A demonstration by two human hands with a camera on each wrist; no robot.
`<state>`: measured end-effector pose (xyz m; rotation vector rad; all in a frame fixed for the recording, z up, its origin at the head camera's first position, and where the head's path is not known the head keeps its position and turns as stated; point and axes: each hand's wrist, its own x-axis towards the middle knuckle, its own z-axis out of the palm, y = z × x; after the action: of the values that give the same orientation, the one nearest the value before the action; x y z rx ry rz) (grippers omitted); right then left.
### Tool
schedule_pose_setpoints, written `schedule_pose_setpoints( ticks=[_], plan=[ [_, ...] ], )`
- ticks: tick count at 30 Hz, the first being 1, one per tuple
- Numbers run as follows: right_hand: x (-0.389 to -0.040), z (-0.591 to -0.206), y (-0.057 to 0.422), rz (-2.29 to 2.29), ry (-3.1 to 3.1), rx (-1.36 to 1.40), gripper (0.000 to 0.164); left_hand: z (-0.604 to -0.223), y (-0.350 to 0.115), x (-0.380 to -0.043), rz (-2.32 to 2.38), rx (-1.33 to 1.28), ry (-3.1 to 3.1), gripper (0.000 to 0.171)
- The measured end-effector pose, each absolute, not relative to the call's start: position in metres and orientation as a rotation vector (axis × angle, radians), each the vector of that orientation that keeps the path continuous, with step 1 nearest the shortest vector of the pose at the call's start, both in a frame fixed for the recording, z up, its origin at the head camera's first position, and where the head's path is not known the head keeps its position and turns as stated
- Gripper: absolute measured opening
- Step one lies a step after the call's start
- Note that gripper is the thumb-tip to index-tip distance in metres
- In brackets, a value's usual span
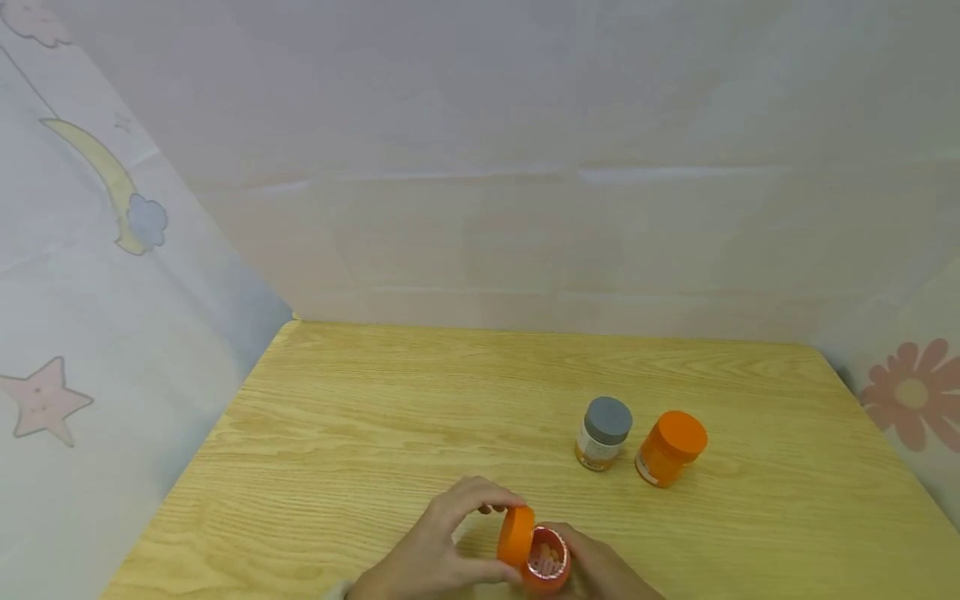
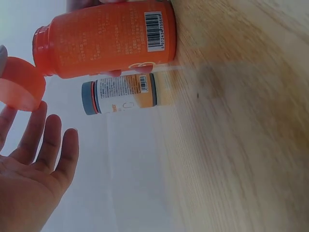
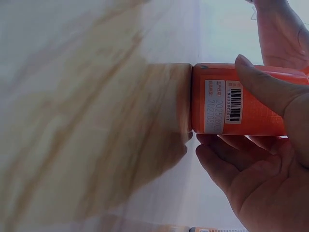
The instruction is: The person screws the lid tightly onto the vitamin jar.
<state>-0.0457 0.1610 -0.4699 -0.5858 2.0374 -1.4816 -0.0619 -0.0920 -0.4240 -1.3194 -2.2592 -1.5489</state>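
Note:
My left hand (image 1: 431, 546) pinches an orange screw cap (image 1: 515, 536) between thumb and fingertips, tilted on its side right by the bottle's mouth. In the left wrist view the cap is off the neck, and the other fingers stay spread. My right hand (image 1: 600, 567) grips the orange bottle (image 2: 106, 41), thumb on one side and fingers on the other. Upright, the bottle has its base at the tabletop in the right wrist view. Torn foil rings its mouth, and small pale tablets (image 1: 549, 553) show inside.
Beyond my hands, to the right, a grey-lidded bottle (image 1: 600, 435) with a white and orange label stands on the wooden table (image 1: 360, 417). Beside it is a second orange bottle (image 1: 669, 450) with its cap on. A pale curtain (image 1: 480, 242) borders the table's back edge.

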Motion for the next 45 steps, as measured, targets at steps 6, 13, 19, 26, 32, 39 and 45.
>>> schedule_pose_setpoints(
  ticks=[6, 13, 19, 26, 32, 39, 45],
  plan=[
    [-0.046, -0.470, 0.161, -1.572, 1.896, -0.577, 0.061, -0.424, -0.087, -0.061, -1.472, -1.341, -2.287, 0.065],
    [-0.045, -0.468, 0.160, -1.586, 1.878, -0.575, 0.054, -0.423, -0.082, -0.059, -1.434, -1.346, -2.333, 0.062],
    [-0.045, -0.468, 0.161, -1.481, 2.041, -0.613, 0.049, -0.423, -0.079, -0.060, -1.374, -1.340, -2.327, 0.065],
    [-0.042, -0.471, 0.165, -1.356, 2.308, -0.730, 0.049, -0.423, -0.078, -0.059, -1.363, -1.343, -2.322, 0.061],
    [-0.045, -0.476, 0.169, -1.303, 2.363, -0.814, 0.051, -0.423, -0.079, -0.058, -1.356, -1.334, -2.356, 0.061],
    [-0.045, -0.477, 0.170, -1.254, 2.452, -0.891, 0.053, -0.424, -0.080, -0.055, -1.438, -1.266, -2.468, 0.060],
    [-0.043, -0.476, 0.169, -1.270, 2.482, -0.920, 0.051, -0.424, -0.080, -0.056, -1.418, -1.278, -2.480, 0.059]
  ],
)
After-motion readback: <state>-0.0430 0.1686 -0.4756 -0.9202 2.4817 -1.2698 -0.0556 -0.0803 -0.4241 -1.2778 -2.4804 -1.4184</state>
